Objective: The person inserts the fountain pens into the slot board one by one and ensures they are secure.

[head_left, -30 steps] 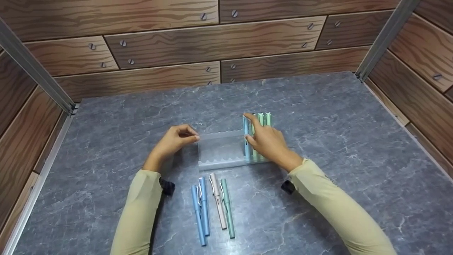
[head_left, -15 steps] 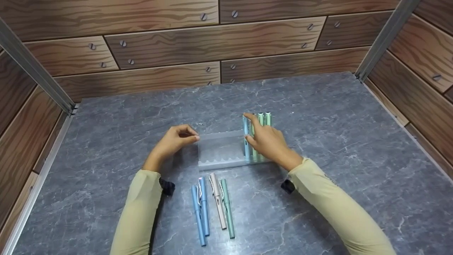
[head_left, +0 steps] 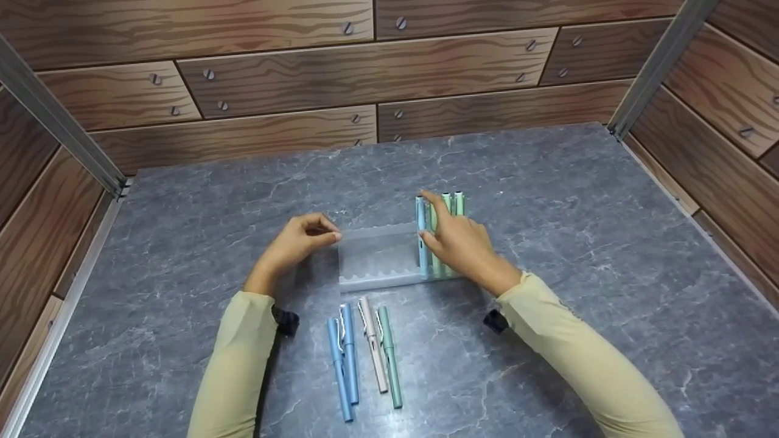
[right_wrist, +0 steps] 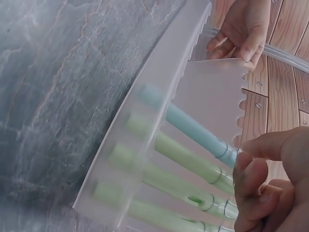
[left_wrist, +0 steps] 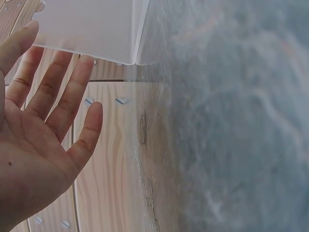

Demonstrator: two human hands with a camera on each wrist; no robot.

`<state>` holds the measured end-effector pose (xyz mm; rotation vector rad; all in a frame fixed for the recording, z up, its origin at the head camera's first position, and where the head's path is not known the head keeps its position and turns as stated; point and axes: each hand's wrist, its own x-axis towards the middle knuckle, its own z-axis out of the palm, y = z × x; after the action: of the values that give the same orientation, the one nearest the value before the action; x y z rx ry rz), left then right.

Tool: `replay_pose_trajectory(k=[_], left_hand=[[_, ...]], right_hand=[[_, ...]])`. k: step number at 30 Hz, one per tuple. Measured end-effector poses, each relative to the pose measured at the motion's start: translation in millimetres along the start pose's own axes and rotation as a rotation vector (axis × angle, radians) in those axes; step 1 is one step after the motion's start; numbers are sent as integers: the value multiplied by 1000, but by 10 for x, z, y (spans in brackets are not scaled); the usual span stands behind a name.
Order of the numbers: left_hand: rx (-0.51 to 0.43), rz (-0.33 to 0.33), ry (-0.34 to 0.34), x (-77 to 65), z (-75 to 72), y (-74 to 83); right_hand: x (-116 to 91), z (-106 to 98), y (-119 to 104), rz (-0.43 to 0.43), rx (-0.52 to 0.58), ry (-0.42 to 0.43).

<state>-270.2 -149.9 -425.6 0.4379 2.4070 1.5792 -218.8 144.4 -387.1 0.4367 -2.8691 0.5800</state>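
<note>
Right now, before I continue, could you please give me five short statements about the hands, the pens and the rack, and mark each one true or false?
1. The left hand holds an edge of the translucent rack. True.
2. Three light green pens are in the rack. True.
3. The right hand is away from the rack. False: this hand is at the light blue pen in the rack.
4. Six loose pens lie on the table. False: four loose pens lie there.
5. The greyish pen lies beside the dark green pen. True.
</note>
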Motion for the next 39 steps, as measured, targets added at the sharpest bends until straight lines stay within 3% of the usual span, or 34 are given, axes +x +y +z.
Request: replay_pose_trajectory(k=[14,39], left_hand=[[37,29,10,-16,-10,3],[10,21,13,-12,0,6]], right_hand=[[-160,-19,-159,-93,64,7],[-368,99,-262,-118,186,-108]])
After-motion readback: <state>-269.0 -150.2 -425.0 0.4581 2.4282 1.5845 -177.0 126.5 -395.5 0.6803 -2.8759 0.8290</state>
